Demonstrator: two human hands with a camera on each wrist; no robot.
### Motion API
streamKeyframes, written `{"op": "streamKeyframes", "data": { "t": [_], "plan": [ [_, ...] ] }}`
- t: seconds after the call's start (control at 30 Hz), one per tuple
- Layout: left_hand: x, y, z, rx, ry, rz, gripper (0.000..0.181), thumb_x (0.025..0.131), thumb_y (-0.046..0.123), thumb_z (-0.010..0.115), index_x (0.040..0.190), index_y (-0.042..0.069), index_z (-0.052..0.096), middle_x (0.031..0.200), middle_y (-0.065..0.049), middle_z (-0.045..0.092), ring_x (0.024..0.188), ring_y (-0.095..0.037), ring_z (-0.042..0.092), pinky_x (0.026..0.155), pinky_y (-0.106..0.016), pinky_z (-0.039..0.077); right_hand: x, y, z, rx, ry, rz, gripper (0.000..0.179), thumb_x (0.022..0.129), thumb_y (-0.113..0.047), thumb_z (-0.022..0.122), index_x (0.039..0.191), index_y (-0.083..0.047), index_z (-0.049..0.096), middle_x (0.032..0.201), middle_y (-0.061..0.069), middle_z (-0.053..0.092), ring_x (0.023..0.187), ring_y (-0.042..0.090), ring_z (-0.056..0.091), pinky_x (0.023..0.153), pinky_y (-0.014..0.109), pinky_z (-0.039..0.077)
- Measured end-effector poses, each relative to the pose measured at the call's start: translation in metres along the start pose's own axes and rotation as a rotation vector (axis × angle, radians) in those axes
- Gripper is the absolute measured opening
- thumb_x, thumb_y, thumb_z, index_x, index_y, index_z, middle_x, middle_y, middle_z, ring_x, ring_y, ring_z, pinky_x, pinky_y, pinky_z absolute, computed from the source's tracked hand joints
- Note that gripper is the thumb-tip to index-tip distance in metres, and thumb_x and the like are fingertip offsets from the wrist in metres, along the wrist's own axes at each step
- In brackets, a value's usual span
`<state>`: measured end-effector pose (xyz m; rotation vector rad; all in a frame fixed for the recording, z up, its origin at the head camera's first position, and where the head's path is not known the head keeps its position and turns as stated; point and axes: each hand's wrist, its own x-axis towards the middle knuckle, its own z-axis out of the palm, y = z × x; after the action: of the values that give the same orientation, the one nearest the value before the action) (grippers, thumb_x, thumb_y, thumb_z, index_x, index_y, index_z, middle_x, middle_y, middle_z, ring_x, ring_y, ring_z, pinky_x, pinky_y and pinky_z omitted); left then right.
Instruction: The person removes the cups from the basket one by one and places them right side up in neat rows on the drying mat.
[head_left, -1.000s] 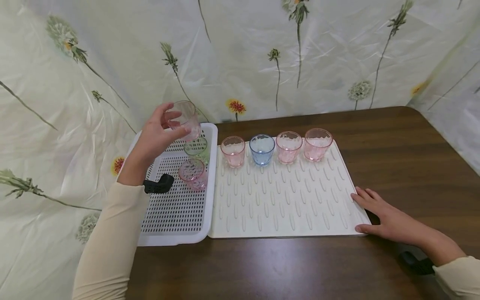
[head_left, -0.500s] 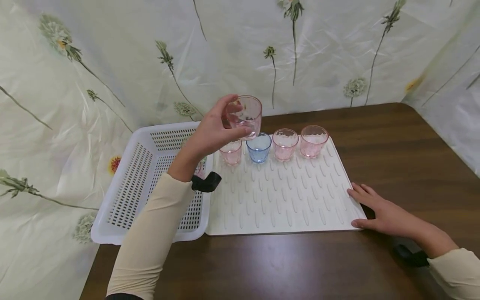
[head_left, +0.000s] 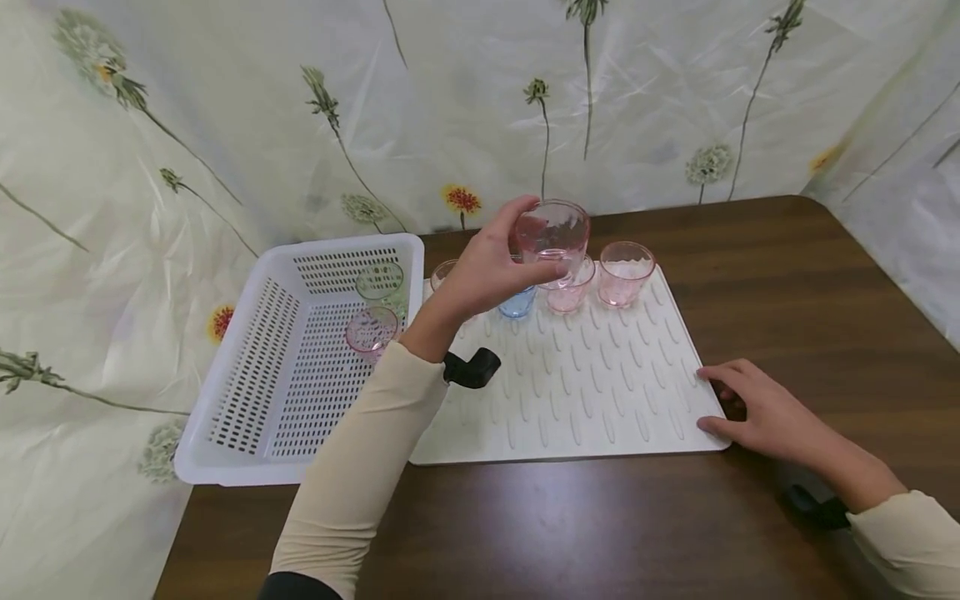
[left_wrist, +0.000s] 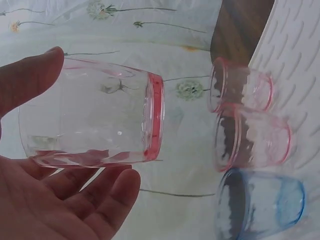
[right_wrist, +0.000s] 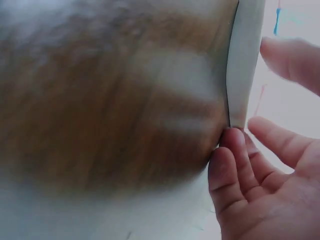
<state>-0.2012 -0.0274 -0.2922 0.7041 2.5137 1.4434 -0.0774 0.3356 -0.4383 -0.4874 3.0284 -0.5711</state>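
My left hand (head_left: pixel 480 279) grips a clear glass with a pink tint (head_left: pixel 557 229) between thumb and fingers, raised over the row of glasses. In the left wrist view the held glass (left_wrist: pixel 100 115) lies sideways across the picture. Beneath, on a white ridged mat (head_left: pixel 570 400), stand a blue glass (head_left: pixel 516 307) and two pink glasses, the nearer pink one (head_left: pixel 572 298) partly covered and the far-right one (head_left: pixel 624 282) in full sight. Another glass (head_left: pixel 442 271) at the row's left end is mostly hidden by my hand. My right hand (head_left: pixel 765 408) touches the mat's right edge with its fingertips.
A white perforated basket (head_left: pixel 255 367) stands left of the mat, holding a green glass (head_left: pixel 380 286) and a purplish-pink glass (head_left: pixel 371 329). Both lie on the dark wooden table (head_left: pixel 525 525). A flower-patterned sheet (head_left: pixel 660 92) hangs behind.
My left hand has carried the glass rightward from above the basket to over the row on the mat. My right hand stays at the mat's edge, its fingers slightly more bent.
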Motion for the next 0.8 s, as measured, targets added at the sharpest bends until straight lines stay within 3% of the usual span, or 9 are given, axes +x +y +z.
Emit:
{"op": "streamKeyframes", "data": {
  "t": [0.1,0.3,0.6,0.8],
  "plan": [
    [0.004,-0.001,0.014,-0.013,-0.006,-0.017,0.086,0.083,0.031,0.078,0.154,0.021,0.030,0.145,-0.001,0.054,0.126,-0.017,0.055,0.096,-0.034,0.053,0.001,0.000,0.000,0.003,-0.053,0.017,0.070,0.074,-0.030,0.087,0.130,0.000,0.058,0.118,0.017,0.053,0.089,0.018,0.053,0.068,0.025,0.047],
    [0.008,-0.003,0.041,-0.047,-0.014,-0.044,0.085,0.084,0.029,0.078,0.153,0.020,0.030,0.144,-0.001,0.055,0.130,-0.018,0.052,0.099,-0.031,0.052,0.000,0.001,0.000,0.012,-0.068,0.026,0.070,0.074,-0.030,0.087,0.130,0.000,0.058,0.119,0.016,0.051,0.087,0.014,0.050,0.066,0.021,0.045],
    [-0.009,-0.023,0.081,-0.090,0.068,-0.154,0.087,0.083,0.028,0.079,0.154,0.020,0.030,0.149,-0.005,0.053,0.134,-0.024,0.053,0.102,-0.040,0.052,0.003,-0.001,-0.001,0.040,-0.098,0.031,0.070,0.074,-0.031,0.087,0.130,0.001,0.058,0.120,0.015,0.049,0.090,0.017,0.051,0.068,0.021,0.046],
    [-0.015,-0.036,0.091,-0.107,0.085,-0.201,0.088,0.082,0.030,0.079,0.154,0.022,0.029,0.150,-0.003,0.052,0.134,-0.025,0.053,0.101,-0.044,0.053,0.005,-0.001,-0.001,0.052,-0.104,0.020,0.070,0.074,-0.028,0.087,0.130,0.003,0.058,0.119,0.016,0.049,0.088,0.016,0.049,0.068,0.022,0.046]
  ]
}}
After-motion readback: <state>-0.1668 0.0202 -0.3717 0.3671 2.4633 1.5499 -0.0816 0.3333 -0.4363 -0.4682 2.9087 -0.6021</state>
